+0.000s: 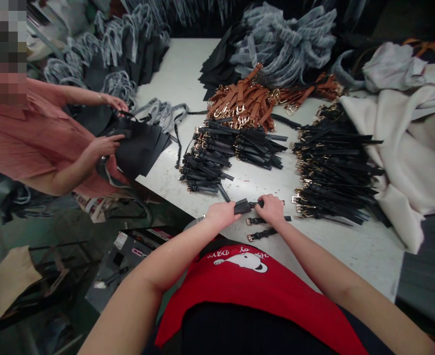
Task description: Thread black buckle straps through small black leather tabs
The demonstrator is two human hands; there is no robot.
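My left hand (pixel 221 215) and my right hand (pixel 272 209) are both closed on one short black strap (pixel 245 205) with a small black piece at its left end, held just above the near edge of the white table (pixel 187 74). Two more black straps with gold buckles (pixel 263 227) lie on the table right under my right hand. Piles of black buckled straps (pixel 217 158) lie a little beyond my hands.
A large heap of black straps (pixel 331 162) sits at the right, brown straps (pixel 245 101) further back, grey wrapped handles (pixel 284 39) behind them. White cloth (pixel 417 148) covers the right side. At the left a person in a pink top handles black bags (pixel 139 145).
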